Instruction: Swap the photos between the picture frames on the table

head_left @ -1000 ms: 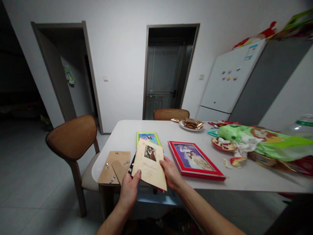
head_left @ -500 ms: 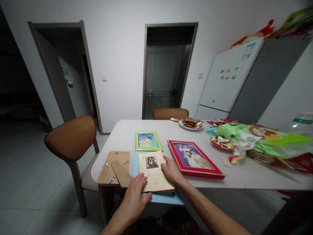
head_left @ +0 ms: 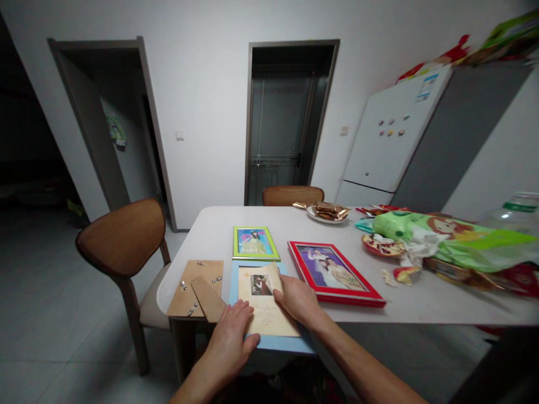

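Note:
A cream printed sheet (head_left: pixel 268 311) with a small photo near its top lies over a light blue picture frame (head_left: pixel 234 283) at the table's near edge. My right hand (head_left: pixel 297 300) pinches the sheet's right edge, which curls up a little there. Fingers stretched out, my left hand (head_left: pixel 233 331) rests at the sheet's lower left edge and the frame's side. Left of the blue frame lies a brown backing board (head_left: pixel 197 280) with metal clips and a stand flap (head_left: pixel 208 300). Beyond is a green picture frame (head_left: pixel 254 243); to the right, a red picture frame (head_left: pixel 337 272).
On the white table (head_left: pixel 273 216) stands a plate of wrapped snacks (head_left: pixel 328 213) at the back. Farther right are pomegranate pieces (head_left: pixel 383 246), crumpled tissue and a green plastic bag (head_left: pixel 455 233). A wooden chair (head_left: pixel 126 238) stands at the left, another (head_left: pixel 293 195) behind.
The sheet has come down flatter onto the blue frame and its top has shifted slightly nearer. My right hand now bends its right edge; my left hand has hardly moved.

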Available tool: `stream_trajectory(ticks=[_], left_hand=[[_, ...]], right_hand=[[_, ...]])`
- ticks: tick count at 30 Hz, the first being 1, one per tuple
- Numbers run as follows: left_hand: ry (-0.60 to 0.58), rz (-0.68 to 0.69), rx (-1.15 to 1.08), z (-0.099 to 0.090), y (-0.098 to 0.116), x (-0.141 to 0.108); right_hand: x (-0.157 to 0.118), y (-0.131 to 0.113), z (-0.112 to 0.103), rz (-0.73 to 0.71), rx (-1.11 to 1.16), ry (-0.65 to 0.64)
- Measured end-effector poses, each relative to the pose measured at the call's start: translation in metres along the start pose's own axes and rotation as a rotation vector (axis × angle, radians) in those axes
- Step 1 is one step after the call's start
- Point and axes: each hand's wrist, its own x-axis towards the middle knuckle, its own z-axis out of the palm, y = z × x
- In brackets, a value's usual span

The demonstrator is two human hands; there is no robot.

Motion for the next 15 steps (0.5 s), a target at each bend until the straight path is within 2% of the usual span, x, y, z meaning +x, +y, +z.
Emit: stream_trajectory(ticks=[4, 7, 10, 13, 15], left_hand=[[0.054, -0.013, -0.042, -0.018, -0.016, -0.009], [0.042, -0.086, 0.052, -0.036, -0.042, -0.016], [0.050, -0.205, 0.229, -0.046, -0.074, -0.021], [0.134, -0.308, 0.389, -0.046, -0.098, -0.022], [0.191, -0.307, 0.421, -0.044, -0.107, -0.022]], right_hand=[[0.001, 0.004, 0.002, 0.044, 0.018, 0.056], [0.002, -0.002, 0.001, 0.021, 0.068, 0.102], [-0.002, -0.025, 0.000, -0.164, 0.147, 0.134], [-0.012, -0.065, 0.005, -0.414, 0.196, 0.057], [-0.020, -0.091, 0.013, -0.558, 0.180, 0.012]])
